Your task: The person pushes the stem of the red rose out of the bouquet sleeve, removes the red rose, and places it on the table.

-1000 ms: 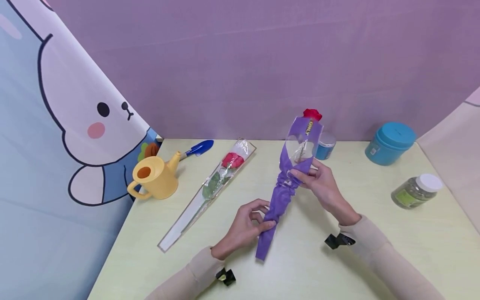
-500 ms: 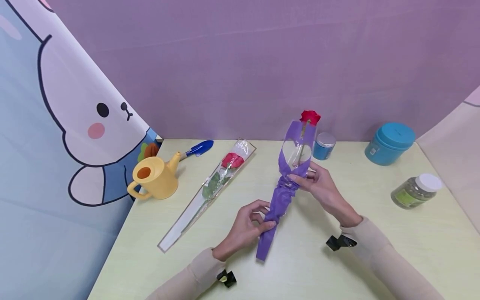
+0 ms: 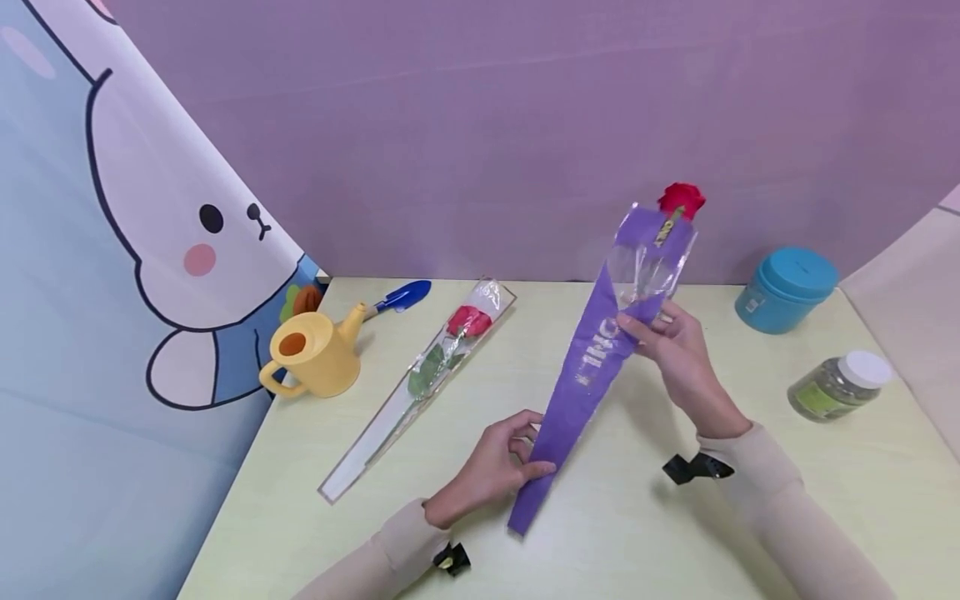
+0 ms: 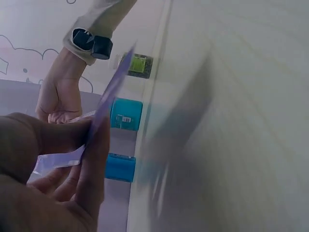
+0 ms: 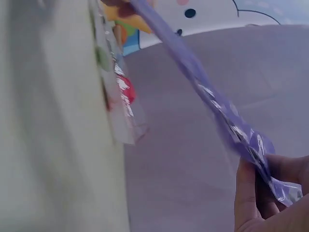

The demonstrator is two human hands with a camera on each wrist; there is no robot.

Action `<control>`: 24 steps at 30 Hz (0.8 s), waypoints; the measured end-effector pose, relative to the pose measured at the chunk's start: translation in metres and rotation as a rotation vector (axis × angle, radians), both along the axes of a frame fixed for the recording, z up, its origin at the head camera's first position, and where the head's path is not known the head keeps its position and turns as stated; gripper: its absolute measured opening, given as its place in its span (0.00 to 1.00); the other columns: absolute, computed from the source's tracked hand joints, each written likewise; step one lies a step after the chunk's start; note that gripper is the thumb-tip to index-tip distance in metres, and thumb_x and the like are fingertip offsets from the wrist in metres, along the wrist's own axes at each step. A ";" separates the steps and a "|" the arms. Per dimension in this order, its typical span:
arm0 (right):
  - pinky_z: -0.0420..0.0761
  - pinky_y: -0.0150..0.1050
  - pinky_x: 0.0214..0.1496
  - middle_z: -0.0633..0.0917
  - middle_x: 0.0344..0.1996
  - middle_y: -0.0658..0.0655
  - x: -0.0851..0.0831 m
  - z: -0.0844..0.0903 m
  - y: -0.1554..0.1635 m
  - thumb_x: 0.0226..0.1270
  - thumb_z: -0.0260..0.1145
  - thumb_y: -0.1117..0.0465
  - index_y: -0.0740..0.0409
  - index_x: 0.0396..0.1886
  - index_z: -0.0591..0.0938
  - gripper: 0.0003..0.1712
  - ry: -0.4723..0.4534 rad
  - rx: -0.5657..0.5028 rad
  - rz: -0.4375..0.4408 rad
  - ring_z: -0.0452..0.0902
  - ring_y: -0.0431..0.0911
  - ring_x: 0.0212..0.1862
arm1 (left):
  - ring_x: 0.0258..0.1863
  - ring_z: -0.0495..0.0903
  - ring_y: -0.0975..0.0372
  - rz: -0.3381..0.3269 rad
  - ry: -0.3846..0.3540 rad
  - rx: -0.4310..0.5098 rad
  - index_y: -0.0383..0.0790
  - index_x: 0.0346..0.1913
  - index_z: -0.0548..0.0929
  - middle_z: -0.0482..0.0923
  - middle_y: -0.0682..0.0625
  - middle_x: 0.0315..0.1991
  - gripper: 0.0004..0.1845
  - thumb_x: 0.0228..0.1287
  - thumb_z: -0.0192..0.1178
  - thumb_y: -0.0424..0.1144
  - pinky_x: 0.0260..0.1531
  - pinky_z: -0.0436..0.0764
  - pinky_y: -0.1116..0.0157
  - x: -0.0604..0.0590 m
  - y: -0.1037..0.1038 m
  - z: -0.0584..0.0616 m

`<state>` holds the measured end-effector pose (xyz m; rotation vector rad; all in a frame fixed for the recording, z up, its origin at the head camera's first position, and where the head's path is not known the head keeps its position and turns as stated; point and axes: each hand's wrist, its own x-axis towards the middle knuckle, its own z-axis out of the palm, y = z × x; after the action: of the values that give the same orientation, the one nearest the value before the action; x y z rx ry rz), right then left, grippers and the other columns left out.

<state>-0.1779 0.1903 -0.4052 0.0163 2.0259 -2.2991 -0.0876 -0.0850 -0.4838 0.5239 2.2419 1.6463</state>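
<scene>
Both hands hold a long purple flower sleeve (image 3: 577,392) with a clear window and pale lettering, stretched smooth above the table. A red rose (image 3: 681,201) sticks out past its wide top end. My left hand (image 3: 498,458) pinches the narrow lower end between thumb and fingers; the left wrist view shows the sleeve (image 4: 108,96) edge-on in that pinch. Below the window, my right hand (image 3: 675,350) grips the upper part, thumb on the front and fingers behind. In the right wrist view the sleeve (image 5: 193,72) runs taut from the right fingers toward the left hand.
A second wrapped red rose (image 3: 435,367) lies left on the table. Beyond it stand a yellow watering can (image 3: 318,358) and a blue trowel (image 3: 405,295). To the right are a turquoise tub (image 3: 787,292) and a white-lidded jar (image 3: 838,387). A small blue jar (image 4: 119,167) shows in the left wrist view.
The bunched sleeve is now pulled straight and flat, its lettering showing. My right hand has moved up and right with the rose end; my left hand stays near its place.
</scene>
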 end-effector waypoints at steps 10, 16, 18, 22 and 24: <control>0.89 0.34 0.47 0.93 0.42 0.41 -0.004 0.007 0.004 0.69 0.73 0.61 0.53 0.71 0.75 0.32 0.017 -0.025 -0.003 0.91 0.37 0.44 | 0.38 0.83 0.69 -0.054 -0.009 -0.006 0.45 0.70 0.73 0.83 0.41 0.52 0.39 0.56 0.78 0.32 0.39 0.87 0.70 -0.010 -0.003 0.007; 0.89 0.34 0.47 0.94 0.40 0.41 -0.001 0.006 0.001 0.69 0.73 0.61 0.54 0.71 0.74 0.33 0.035 0.009 0.013 0.91 0.37 0.43 | 0.49 0.84 0.60 -0.023 -0.038 0.100 0.52 0.74 0.70 0.81 0.43 0.59 0.37 0.64 0.73 0.39 0.46 0.88 0.65 -0.024 -0.002 0.018; 0.89 0.33 0.48 0.94 0.40 0.41 0.000 0.005 -0.001 0.69 0.74 0.60 0.55 0.72 0.73 0.34 0.030 0.019 0.019 0.91 0.38 0.43 | 0.49 0.85 0.59 0.008 -0.021 0.129 0.50 0.73 0.71 0.82 0.42 0.59 0.33 0.67 0.71 0.40 0.46 0.88 0.64 -0.029 0.000 0.021; 0.88 0.32 0.49 0.94 0.39 0.40 0.003 0.002 -0.006 0.69 0.74 0.59 0.56 0.74 0.72 0.36 0.022 0.043 0.031 0.91 0.37 0.43 | 0.44 0.86 0.62 0.042 -0.011 0.164 0.49 0.69 0.75 0.85 0.42 0.56 0.29 0.68 0.70 0.40 0.44 0.89 0.64 -0.036 0.006 0.024; 0.88 0.32 0.49 0.94 0.39 0.40 0.004 0.001 -0.009 0.69 0.74 0.59 0.56 0.74 0.72 0.35 0.019 0.054 0.035 0.92 0.37 0.43 | 0.41 0.85 0.64 0.045 -0.014 0.177 0.46 0.68 0.76 0.86 0.39 0.54 0.28 0.67 0.70 0.38 0.41 0.88 0.66 -0.038 0.009 0.025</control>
<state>-0.1736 0.1814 -0.4046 -0.0377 2.0802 -2.2320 -0.1252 -0.0762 -0.4591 0.5056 2.1247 1.8769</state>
